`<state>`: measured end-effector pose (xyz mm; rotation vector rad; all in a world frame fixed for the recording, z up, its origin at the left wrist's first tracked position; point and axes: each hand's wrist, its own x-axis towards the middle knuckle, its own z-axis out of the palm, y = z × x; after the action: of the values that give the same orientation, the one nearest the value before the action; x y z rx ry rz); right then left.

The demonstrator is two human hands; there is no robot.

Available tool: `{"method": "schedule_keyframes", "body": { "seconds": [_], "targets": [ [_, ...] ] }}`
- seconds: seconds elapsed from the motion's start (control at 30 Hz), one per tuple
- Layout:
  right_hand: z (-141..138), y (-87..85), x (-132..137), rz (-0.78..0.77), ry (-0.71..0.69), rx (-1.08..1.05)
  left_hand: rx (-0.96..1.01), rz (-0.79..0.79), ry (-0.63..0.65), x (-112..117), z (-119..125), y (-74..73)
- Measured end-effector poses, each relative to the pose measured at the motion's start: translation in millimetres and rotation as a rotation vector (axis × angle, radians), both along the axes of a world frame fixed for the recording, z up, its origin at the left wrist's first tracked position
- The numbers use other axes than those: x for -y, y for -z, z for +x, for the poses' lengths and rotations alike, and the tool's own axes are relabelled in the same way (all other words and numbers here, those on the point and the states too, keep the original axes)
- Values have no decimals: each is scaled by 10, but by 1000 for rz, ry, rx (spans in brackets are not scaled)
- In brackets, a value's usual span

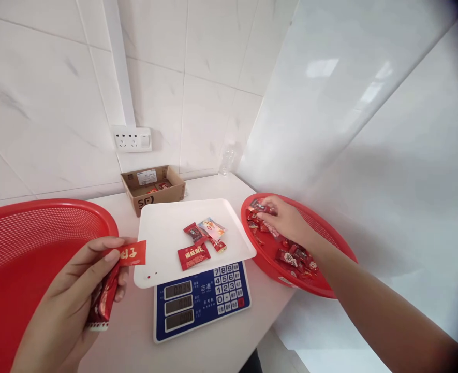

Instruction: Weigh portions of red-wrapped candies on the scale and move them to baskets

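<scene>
My left hand (75, 290) is closed on a red foil pouch (114, 277) with gold lettering, held upright just left of the scale. My right hand (285, 220) reaches into the red basket (331, 290) on the right, fingers curled among the red wrapped candies (296, 256); whether it grips one is hidden. Between the hands stands a digital scale (201, 298) with a blue keypad front and a white weighing tray (162, 233). Several candy packets (200, 241) lie on the tray.
A large red mesh basket (38, 228) sits at the left edge of the white counter. A small open cardboard box (154, 189) stands against the tiled wall, under a wall socket (132, 139). A clear bottle (227, 160) is in the corner.
</scene>
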<state>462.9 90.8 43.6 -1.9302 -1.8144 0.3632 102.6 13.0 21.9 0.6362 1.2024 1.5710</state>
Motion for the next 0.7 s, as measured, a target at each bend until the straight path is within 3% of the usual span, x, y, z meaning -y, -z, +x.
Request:
{"method": "schedule_keyframes", "body": {
  "seconds": [0.07,0.2,0.33,0.43,0.53,0.63,0.7],
  "targets": [
    [-331,-52,87,-23,-171,-134,-28,24,74,12,-2,-27],
    [-920,-42,180,-162,-360,-177,-63,13,129,38,-3,-109],
    [-1178,-10,159,-152,-445,-137,-70,18,139,72,-4,-151],
    [-1134,-33,199,-80,-457,-122,-78,40,150,83,-14,-162],
    [-916,-67,328,7,-362,-99,-78,71,120,76,-32,-166],
    [-566,-52,491,98,-148,-5,-70,83,96,61,-53,-153],
    [-305,6,594,127,65,89,-61,82,102,51,-64,-142]
  ]
}}
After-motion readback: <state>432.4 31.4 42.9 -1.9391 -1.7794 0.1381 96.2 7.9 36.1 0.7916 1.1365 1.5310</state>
